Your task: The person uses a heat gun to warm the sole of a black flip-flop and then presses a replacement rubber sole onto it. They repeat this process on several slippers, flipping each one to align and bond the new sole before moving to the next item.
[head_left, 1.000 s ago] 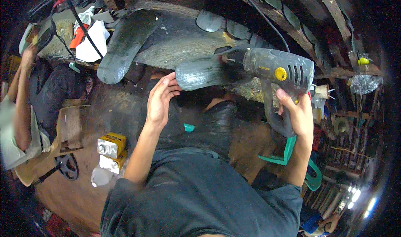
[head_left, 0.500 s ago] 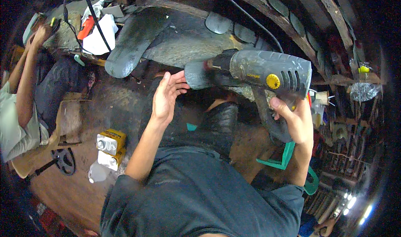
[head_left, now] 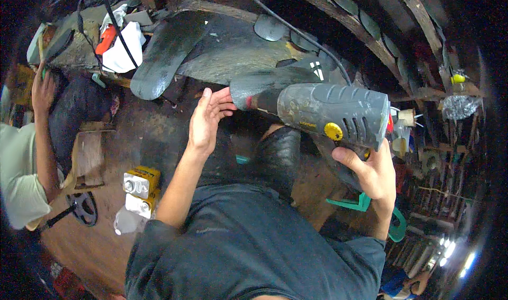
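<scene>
My right hand (head_left: 365, 162) grips a grey heat gun (head_left: 328, 104) with a yellow dial, held sideways with its nozzle pointing left, low over a dark, rounded sole piece (head_left: 240, 88). A red glow shows near the nozzle's tip. My left hand (head_left: 210, 115) holds that piece at its left end with the fingertips, thumb raised and fingers loosely extended; part of the piece is hidden behind the gun. Behind it, a long dark sole piece (head_left: 159, 62) lies on the worn bench (head_left: 211, 67), beside white cloth (head_left: 127, 51) and a red-orange tool (head_left: 107, 38).
A co-worker (head_left: 21, 173) sits at left, a hand raised at the bench. Yellow cans (head_left: 140, 191) and a translucent jug (head_left: 128, 220) stand lower left. Several dark pieces line the beams (head_left: 349, 14) above. Green plastic parts (head_left: 349, 202) are at right; a cable (head_left: 301, 30) crosses overhead.
The heat gun has moved left and down over the sole piece, its nozzle dipping toward the held end. My left hand has barely moved. The co-worker's arm has lowered.
</scene>
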Demonstrator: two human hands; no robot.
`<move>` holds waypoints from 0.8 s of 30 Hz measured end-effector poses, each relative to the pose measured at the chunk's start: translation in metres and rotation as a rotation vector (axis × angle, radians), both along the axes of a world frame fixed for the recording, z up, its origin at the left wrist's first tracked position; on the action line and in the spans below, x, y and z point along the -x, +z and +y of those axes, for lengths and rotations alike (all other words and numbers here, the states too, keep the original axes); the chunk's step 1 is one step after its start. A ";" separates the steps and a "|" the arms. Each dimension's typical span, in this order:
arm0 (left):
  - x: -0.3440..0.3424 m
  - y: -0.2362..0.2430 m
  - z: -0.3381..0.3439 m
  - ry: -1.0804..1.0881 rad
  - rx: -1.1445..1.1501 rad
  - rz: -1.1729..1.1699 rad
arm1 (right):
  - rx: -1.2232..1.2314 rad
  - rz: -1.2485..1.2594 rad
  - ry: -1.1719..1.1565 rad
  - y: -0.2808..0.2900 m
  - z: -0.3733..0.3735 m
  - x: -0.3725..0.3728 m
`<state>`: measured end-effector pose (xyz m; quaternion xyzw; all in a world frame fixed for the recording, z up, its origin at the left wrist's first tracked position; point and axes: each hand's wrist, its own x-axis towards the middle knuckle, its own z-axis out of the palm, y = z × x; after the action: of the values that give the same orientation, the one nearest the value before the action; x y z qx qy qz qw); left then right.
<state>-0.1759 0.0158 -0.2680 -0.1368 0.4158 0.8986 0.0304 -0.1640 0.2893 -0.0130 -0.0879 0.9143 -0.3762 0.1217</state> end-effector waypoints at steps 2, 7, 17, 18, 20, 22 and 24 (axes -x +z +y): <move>0.003 -0.001 -0.005 -0.033 0.040 0.006 | -0.078 -0.022 -0.067 0.000 0.013 -0.004; 0.012 -0.005 -0.016 -0.100 0.115 0.020 | -0.171 -0.031 -0.283 -0.014 0.056 -0.010; 0.021 -0.011 -0.028 -0.150 0.198 -0.021 | -0.109 0.092 -0.466 -0.042 0.105 -0.003; 0.021 -0.010 -0.029 -0.166 0.226 -0.036 | -0.108 0.111 -0.468 -0.044 0.106 -0.001; 0.020 -0.004 -0.030 -0.179 0.264 -0.027 | -0.134 0.055 -0.479 -0.045 0.109 0.006; 0.018 0.005 -0.028 -0.129 0.534 -0.002 | -0.119 0.030 -0.496 -0.048 0.107 0.011; 0.013 0.015 -0.019 -0.010 1.038 0.058 | -0.045 0.054 -0.434 -0.051 0.101 0.013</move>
<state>-0.1892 -0.0034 -0.2526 -0.1071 0.8080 0.5773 -0.0488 -0.1775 0.3903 -0.0637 0.1036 0.9229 -0.3706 0.0155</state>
